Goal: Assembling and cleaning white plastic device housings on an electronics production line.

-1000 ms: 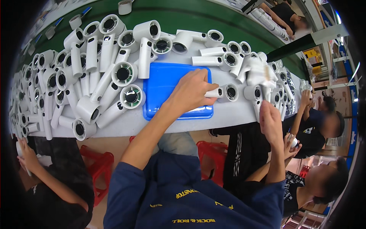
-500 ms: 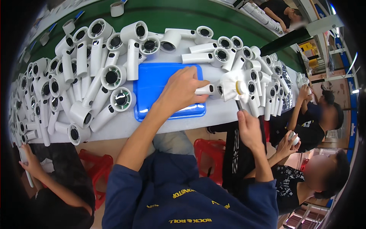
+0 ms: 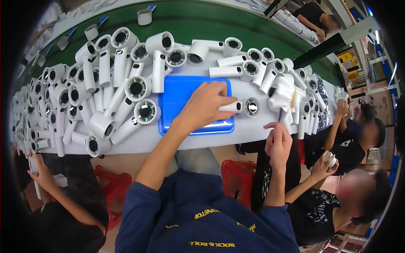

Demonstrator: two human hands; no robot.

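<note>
My left hand [image 3: 205, 103] is closed around the handle of a white handheld fan [image 3: 252, 108], above a blue plastic tray [image 3: 169, 90]. The fan's round head points right, its grille facing up. My right hand [image 3: 279, 141] grips the dark thin handle of a tool with a bunched white cloth-like head [image 3: 282, 93]. That head is blurred and stands apart from the held fan, to its right, over other white fans. Whether it is a brush or a wrapped cloth I cannot make out.
Many white handheld fans [image 3: 136, 87] are heaped at the left, more at the right. Behind the white table runs a green conveyor belt [image 3: 177, 21] carrying a few fans. Co-workers sit on both sides, one holding a white part [image 3: 331, 159]. Red stools [image 3: 238, 179] stand below.
The tool's white head has moved right, away from the fan, whose grille now shows fully. My left hand keeps its hold. The whole view has shifted slightly.
</note>
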